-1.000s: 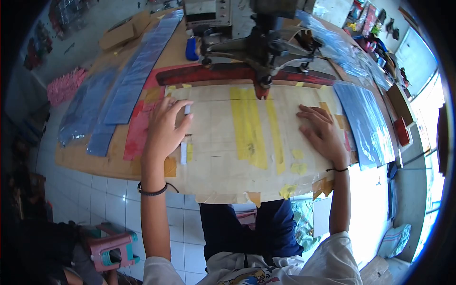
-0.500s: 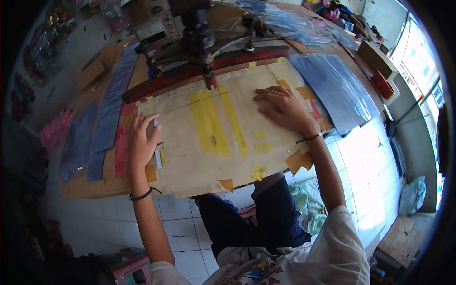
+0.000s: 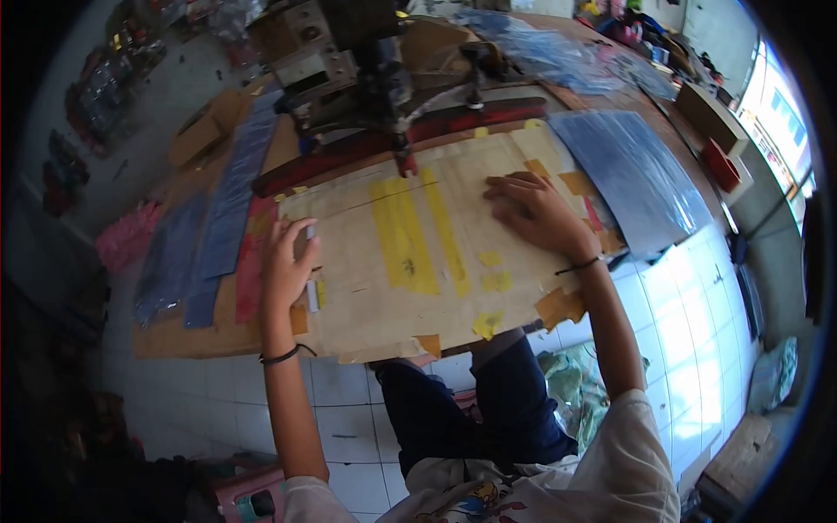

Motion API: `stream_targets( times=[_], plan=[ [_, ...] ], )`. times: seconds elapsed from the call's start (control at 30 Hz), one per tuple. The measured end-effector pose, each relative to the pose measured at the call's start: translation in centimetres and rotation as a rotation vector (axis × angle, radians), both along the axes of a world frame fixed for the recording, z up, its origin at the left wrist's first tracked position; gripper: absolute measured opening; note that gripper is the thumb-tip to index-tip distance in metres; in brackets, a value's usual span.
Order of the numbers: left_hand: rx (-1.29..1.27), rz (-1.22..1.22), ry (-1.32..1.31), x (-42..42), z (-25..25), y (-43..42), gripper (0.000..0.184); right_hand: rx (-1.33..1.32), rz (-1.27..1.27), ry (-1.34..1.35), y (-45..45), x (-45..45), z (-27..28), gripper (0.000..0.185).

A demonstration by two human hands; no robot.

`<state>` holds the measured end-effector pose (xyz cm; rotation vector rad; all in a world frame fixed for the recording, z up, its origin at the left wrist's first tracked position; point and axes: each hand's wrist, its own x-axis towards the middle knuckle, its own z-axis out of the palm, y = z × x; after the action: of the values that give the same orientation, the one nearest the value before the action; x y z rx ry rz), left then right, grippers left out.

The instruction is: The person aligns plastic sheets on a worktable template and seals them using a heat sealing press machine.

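Observation:
A beige board point(image 3: 349, 253) with yellow tape strips point(image 3: 403, 240) across its middle lies in front of a machine with a long red bar point(image 3: 478, 119). My left hand point(image 3: 287, 266) rests on the board's left edge, fingers apart, beside a small white piece point(image 3: 310, 232). Nearer me, a second white strip point(image 3: 312, 296) lies by a bit of yellow tape. On the right part of the board my right hand point(image 3: 540, 214) lies flat with its fingers spread, holding nothing.
Clear-wrapped blue sheets lie at the right point(image 3: 632, 179) and left point(image 3: 240, 187) of the worktable point(image 3: 157, 344). Behind are a cardboard box point(image 3: 206, 127) and the machine's control box point(image 3: 305, 48). A red container point(image 3: 721, 165) stands at the far right.
The view has turned and shifted, so the machine and board appear tilted and further left than a second ago. Both hands keep about the same places on the board.

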<state>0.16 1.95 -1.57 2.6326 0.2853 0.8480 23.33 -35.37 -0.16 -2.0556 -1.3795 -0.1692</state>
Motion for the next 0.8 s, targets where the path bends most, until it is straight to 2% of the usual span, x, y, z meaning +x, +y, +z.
stream_targets(
  times=[0.8],
  plan=[
    [0.042,0.053,0.002,-0.2,0.1,-0.4,0.028,-0.054,-0.066,0.002,0.3,-0.8,0.8,0.029]
  ],
)
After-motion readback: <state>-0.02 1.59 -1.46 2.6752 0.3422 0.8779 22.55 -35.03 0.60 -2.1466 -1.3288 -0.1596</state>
